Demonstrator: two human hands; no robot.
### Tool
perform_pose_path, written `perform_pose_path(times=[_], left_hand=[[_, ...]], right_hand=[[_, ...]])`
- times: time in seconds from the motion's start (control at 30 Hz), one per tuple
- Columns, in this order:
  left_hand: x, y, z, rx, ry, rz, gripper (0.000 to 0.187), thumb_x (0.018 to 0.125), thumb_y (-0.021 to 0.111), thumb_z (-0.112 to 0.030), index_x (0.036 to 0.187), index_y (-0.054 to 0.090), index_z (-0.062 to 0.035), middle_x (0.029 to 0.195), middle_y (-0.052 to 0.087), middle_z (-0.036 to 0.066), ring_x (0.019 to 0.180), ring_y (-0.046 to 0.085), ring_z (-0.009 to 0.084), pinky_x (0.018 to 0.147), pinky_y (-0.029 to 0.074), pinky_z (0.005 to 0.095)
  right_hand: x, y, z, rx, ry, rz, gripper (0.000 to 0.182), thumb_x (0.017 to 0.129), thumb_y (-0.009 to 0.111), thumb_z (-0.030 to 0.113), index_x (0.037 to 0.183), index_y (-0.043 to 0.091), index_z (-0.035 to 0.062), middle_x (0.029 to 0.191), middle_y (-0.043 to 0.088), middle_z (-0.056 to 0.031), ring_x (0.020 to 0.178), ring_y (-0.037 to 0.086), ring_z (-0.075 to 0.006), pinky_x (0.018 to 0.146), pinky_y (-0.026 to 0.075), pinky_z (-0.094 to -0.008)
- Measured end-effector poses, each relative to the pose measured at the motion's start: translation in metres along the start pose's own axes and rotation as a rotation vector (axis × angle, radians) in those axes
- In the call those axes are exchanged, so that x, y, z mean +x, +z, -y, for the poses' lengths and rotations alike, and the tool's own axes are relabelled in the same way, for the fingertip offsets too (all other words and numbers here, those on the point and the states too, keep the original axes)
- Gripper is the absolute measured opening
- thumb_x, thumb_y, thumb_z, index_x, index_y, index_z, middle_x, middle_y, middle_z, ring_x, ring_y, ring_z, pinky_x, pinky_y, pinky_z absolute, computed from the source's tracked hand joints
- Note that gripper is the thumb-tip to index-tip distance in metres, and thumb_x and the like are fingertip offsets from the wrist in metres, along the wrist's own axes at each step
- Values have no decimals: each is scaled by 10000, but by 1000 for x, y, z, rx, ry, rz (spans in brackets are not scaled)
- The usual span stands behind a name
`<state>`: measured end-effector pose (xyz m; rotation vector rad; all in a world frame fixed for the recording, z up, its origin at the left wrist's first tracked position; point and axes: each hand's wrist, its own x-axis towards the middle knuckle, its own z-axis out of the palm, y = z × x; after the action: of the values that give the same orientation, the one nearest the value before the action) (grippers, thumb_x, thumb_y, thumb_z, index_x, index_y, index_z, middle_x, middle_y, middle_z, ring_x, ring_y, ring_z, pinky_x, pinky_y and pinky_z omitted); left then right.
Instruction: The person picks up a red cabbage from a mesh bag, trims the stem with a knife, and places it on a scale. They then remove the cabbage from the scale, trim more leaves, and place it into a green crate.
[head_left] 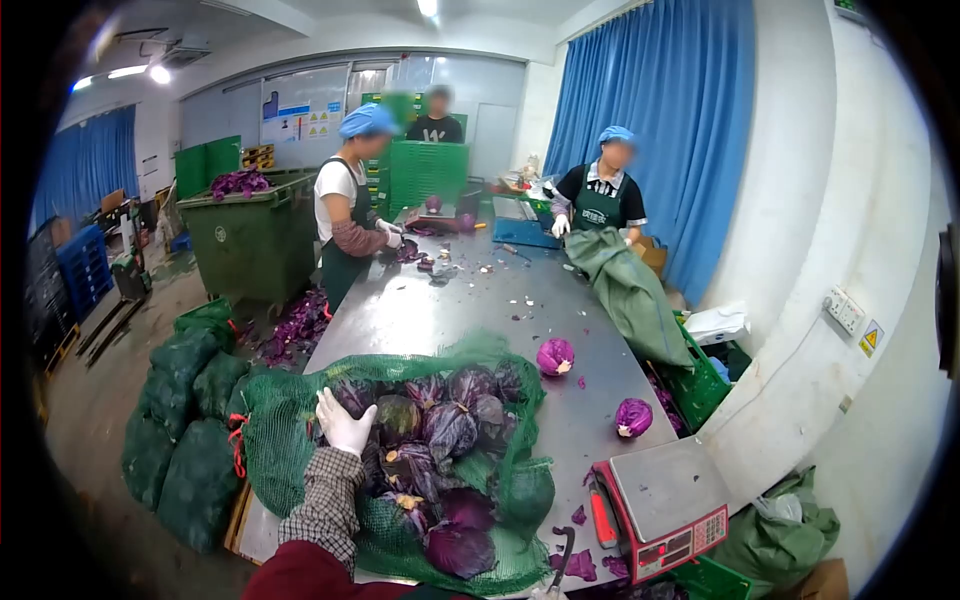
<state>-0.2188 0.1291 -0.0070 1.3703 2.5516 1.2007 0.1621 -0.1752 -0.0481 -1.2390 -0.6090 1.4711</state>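
My left hand [345,422], in a white glove, lies with fingers spread on the left side of an opened green mesh bag [275,440]. Dark purple cabbages [450,430] fill the bag, some with pale cut stems. At the bottom edge only a bit of my right hand [548,594] shows, next to the dark curved handle of a tool [564,555]; its fingers are hidden. Two trimmed cabbages, one here [555,356] and one nearer the scale [633,417], sit on the metal table [470,300] right of the bag.
A red scale [665,500] stands at the table's right corner, a red-handled tool [603,515] beside it. Co-workers stand at left [350,200] and right [605,190], another person behind. Full mesh bags [195,480] and a green bin [250,240] are at left.
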Motion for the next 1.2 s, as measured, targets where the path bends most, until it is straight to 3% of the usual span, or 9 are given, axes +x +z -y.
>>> perform_pose_path(times=[0.2, 0.33, 0.63, 0.8, 0.93, 0.97, 1.07, 1.1, 1.2], left_hand=[[46, 0, -9, -114, -177, -1, 1164, 613, 836, -486, 1400, 228, 119, 1440, 283, 342, 1340, 319, 431, 1111, 308, 451], [94, -14, 12, -306, -96, 138, 830, 526, 897, -446, 1004, 574, 151, 974, 665, 271, 911, 666, 369, 832, 529, 385], [96, 7, 17, -362, -177, 61, 797, 569, 889, -433, 1004, 578, 158, 1019, 660, 256, 945, 653, 346, 856, 509, 374], [51, -21, -14, -1036, -108, 330, 568, 720, 813, -123, 1170, 547, 99, 1118, 635, 150, 980, 631, 222, 877, 513, 338], [-49, -81, -97, -1348, 245, 1217, 691, 752, 746, -173, 1331, 453, 65, 1258, 588, 129, 1167, 556, 223, 1033, 413, 352], [-72, -75, -112, -1192, 361, 1334, 804, 708, 805, -223, 1348, 418, 72, 1286, 561, 150, 1185, 543, 230, 1040, 407, 358], [-155, -47, -142, -585, 931, 1299, 1078, 594, 876, -392, 1397, 330, 76, 1312, 499, 227, 1214, 511, 298, 1048, 397, 358], [-183, -30, -146, -469, 1167, 1219, 1122, 570, 849, -471, 1398, 326, 78, 1297, 489, 272, 1224, 494, 350, 1044, 402, 383], [-251, -3, -147, -216, 1324, 1324, 1143, 560, 823, -512, 1404, 305, 60, 1331, 431, 289, 1230, 453, 410, 1052, 391, 430]], right_hand=[[7, 49, 12, -63, -50, -76, 149, 906, 647, 238, 841, 563, 134, 640, 547, 41, 471, 467, -46, 414, 330, -186], [16, 59, 0, -77, -104, -128, 138, 906, 645, 239, 854, 570, 136, 647, 548, 45, 467, 452, -40, 415, 325, -179], [-18, 70, 15, -124, -39, -181, 122, 907, 601, 204, 844, 560, 108, 552, 506, 37, 422, 437, -54, 382, 306, -214], [-20, 54, -12, 78, -139, -236, 118, 898, 608, 206, 855, 543, 117, 610, 462, 52, 464, 428, -47, 406, 334, -216], [-21, 28, -10, -137, -218, -205, 214, 938, 599, 216, 860, 564, 20, 636, 572, -54, 464, 539, -135, 456, 432, -279], [-26, 29, -4, -511, -537, -250, 86, 909, 583, 111, 869, 588, 35, 675, 584, -50, 498, 555, -158, 483, 442, -298], [-37, 16, -6, -429, -508, -374, 101, 930, 563, 94, 949, 597, 0, 731, 579, -54, 552, 558, -126, 516, 452, -268], [-39, 1, -14, -1036, -815, -390, 151, 920, 561, 59, 1051, 579, -14, 770, 556, -63, 575, 550, -126, 531, 467, -276], [-51, -8, -40, -718, -527, -579, 222, 827, 596, -11, 1046, 586, 23, 1012, 556, -94, 579, 544, -129, 555, 482, -289]])
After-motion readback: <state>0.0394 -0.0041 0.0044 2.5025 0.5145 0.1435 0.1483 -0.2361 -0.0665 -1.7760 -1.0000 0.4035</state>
